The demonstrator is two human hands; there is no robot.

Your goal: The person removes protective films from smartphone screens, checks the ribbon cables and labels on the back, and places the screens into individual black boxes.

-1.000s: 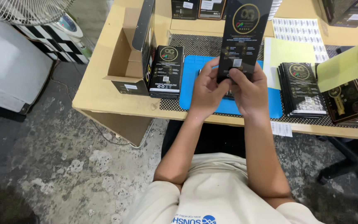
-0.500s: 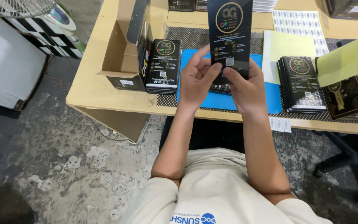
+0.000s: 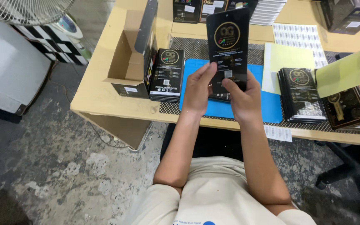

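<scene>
I hold a flat black packet (image 3: 228, 41) with a round gold emblem upright over the blue mat (image 3: 271, 106). My left hand (image 3: 198, 89) grips its lower left edge, fingers along the side. My right hand (image 3: 242, 98) holds the lower right corner, thumb pressed on the packet's face near a small white label. A stack of the same black packets (image 3: 167, 75) lies left of the mat, and another stack (image 3: 301, 95) lies to its right.
An open cardboard box (image 3: 130, 62) stands at the table's left end. A yellow sheet (image 3: 286, 58) and label sheets (image 3: 298, 35) lie behind the mat. Dark boxes (image 3: 351, 108) sit far right. A fan (image 3: 30, 8) is upper left, a chair base (image 3: 346, 171) lower right.
Both hands have kept hold of the black packet. My right thumb has shifted onto the packet's lower face, and the view has drifted slightly.
</scene>
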